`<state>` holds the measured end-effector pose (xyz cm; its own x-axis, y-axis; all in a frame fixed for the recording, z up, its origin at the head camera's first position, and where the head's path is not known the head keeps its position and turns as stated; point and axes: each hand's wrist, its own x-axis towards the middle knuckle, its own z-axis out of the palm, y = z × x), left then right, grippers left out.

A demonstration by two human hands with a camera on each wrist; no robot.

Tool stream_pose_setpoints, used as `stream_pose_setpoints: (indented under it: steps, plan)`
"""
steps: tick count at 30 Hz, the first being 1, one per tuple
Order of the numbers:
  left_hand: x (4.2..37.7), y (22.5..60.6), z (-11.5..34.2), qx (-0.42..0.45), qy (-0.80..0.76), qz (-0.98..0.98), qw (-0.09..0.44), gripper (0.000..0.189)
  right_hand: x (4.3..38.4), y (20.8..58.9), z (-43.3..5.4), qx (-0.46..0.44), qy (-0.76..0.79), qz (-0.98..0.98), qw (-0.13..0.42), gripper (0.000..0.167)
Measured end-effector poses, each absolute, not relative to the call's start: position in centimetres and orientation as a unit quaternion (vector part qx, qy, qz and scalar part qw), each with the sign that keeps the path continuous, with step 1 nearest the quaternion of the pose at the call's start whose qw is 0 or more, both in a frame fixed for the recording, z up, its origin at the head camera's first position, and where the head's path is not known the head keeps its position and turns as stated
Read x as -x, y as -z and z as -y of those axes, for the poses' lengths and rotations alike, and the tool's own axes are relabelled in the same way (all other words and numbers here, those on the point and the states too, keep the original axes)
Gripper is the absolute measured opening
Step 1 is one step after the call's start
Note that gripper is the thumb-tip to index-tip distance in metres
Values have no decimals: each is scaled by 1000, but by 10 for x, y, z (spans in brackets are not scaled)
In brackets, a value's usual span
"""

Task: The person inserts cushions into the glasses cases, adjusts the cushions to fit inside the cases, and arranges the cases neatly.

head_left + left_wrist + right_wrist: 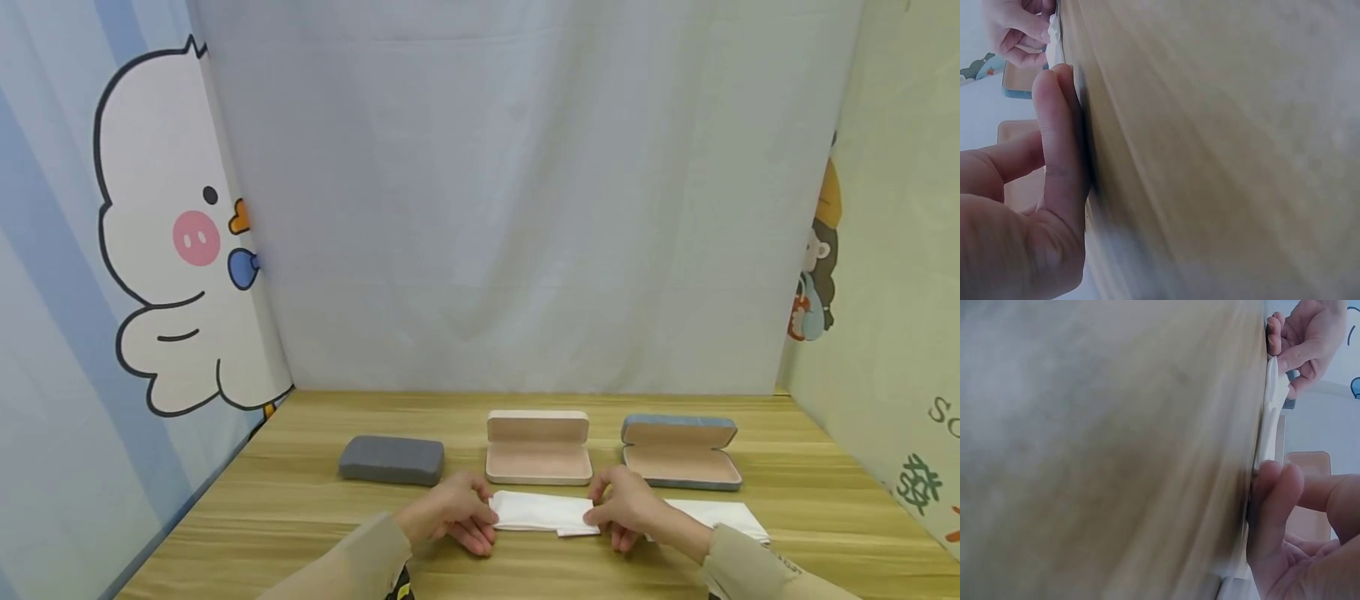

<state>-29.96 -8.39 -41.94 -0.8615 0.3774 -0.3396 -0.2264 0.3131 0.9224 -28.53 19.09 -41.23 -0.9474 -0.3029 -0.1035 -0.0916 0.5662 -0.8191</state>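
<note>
A white folded cloth (536, 510) lies lengthwise on the wooden table, with a small flap sticking out at its front right. My left hand (463, 510) pinches its left end between thumb and index finger. At the opposite end my right hand (628, 504) pinches the cloth the same way, other fingers bent beneath. The right wrist view shows the cloth (1270, 419) as a thin, low layer stretched between both hands. Just behind it sits an open white glasses case (538, 475) with a pinkish lining.
An open blue-grey glasses case (682, 471) stands behind my right hand. A closed dark grey case (392, 459) is at the back left. Another white folded cloth (723, 517) lies right, partly behind my right wrist. Curtains (525, 208) hang around the wooden table (285, 517).
</note>
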Motion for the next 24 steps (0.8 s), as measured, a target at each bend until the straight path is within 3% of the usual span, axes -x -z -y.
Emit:
stream_pose_setpoints:
  steps: [7,24]
  plan:
    - [299,420,85,-49,-588,-766,254,14,286,411,-189,138,424,-891,89,13]
    - [317,401,85,-66,-588,-767,246,6,308,385,-194,134,447,-878,108,10]
